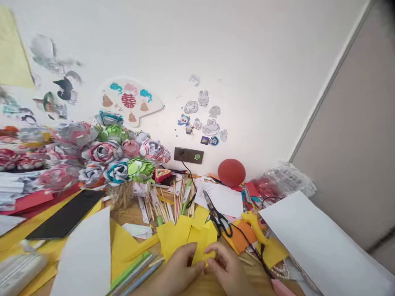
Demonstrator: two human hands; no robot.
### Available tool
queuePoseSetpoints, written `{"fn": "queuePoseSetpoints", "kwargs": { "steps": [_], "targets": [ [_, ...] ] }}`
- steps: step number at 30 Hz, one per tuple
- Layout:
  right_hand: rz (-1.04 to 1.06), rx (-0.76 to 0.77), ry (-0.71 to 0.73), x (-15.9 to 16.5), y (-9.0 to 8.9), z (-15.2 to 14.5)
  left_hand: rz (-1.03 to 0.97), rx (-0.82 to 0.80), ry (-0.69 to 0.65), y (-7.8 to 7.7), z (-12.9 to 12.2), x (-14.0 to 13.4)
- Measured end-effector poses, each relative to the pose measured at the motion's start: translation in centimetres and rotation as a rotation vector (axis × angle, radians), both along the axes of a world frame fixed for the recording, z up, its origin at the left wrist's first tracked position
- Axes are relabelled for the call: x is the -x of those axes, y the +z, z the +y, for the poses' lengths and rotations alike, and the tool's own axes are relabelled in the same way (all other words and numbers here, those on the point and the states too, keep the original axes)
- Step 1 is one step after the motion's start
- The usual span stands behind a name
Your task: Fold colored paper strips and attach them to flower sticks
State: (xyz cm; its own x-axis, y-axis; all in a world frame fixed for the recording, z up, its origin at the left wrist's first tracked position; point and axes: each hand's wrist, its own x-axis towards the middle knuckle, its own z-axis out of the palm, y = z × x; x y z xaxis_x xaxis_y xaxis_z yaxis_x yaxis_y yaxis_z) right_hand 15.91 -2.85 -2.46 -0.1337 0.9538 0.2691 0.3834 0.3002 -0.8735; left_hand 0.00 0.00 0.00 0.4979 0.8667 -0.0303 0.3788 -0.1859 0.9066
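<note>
A folded piece of yellow paper point(202, 246) is held low over the wooden table, between both hands. My left hand point(182, 267) pinches its lower left side, thumb in front. The fingers of my right hand point(224, 263) are curled and closed on its right edge. Just behind lie more yellow paper pieces point(175, 236), partly overlapped by the held one. A pair of black-handled scissors point(217, 216) lies a little beyond, with the blades pointing to the wall.
Several paper flowers point(105, 152) crowd the back left. Wooden sticks point(157, 201) lie before the wall socket point(189, 155). A red balloon point(231, 172) rests against the wall. At right are a yellow glue gun point(254, 226) with its cord, orange paper point(242, 236) and a large white sheet point(324, 246).
</note>
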Motion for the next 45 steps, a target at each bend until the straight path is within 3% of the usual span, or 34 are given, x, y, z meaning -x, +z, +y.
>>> {"fn": "queuePoseSetpoints", "kwargs": {
  "steps": [4,10,16,19,21,25,30,34,37,41,45],
  "targets": [
    [0.027,0.023,0.010,0.0,0.6,0.0,-0.083,0.015,-0.012,0.9,-0.4,-0.1],
    [-0.016,-0.075,-0.027,-1.0,0.7,0.2,-0.093,-0.022,0.086,-0.3,0.0,-0.2],
    [-0.072,-0.455,-0.424,-1.9,1.0,0.2,-0.086,-0.020,0.114,-0.3,-0.1,-0.1],
    [-0.152,-0.623,-0.388,-1.7,1.3,0.2,0.009,-0.010,0.122,-0.2,-0.3,-0.2],
    [-0.258,-0.652,-0.286,-1.7,1.4,0.4,0.009,-0.012,0.141,-0.5,-0.2,-0.3],
    [-0.405,-0.490,-0.207,-2.0,0.9,0.9,-0.196,0.030,0.162,-1.2,0.5,-0.3],
    [-0.266,-0.171,-0.265,-1.9,0.4,1.1,-0.208,-0.007,0.220,-0.5,1.0,0.2],
    [-0.277,-0.232,-0.134,-1.3,0.8,0.6,-0.152,-0.157,0.109,0.0,0.3,0.3],
    [-0.299,-0.295,-0.049,-1.0,0.9,0.3,-0.115,-0.101,0.063,-0.1,-0.2,0.1],
    [-0.230,-0.136,-0.109,-0.7,0.5,0.1,-0.164,0.023,0.051,-0.3,-0.1,0.0],
    [-0.129,-0.069,-0.059,-0.2,0.6,-0.1,-0.137,0.007,0.102,-0.3,0.1,-0.1]
  ]
}}
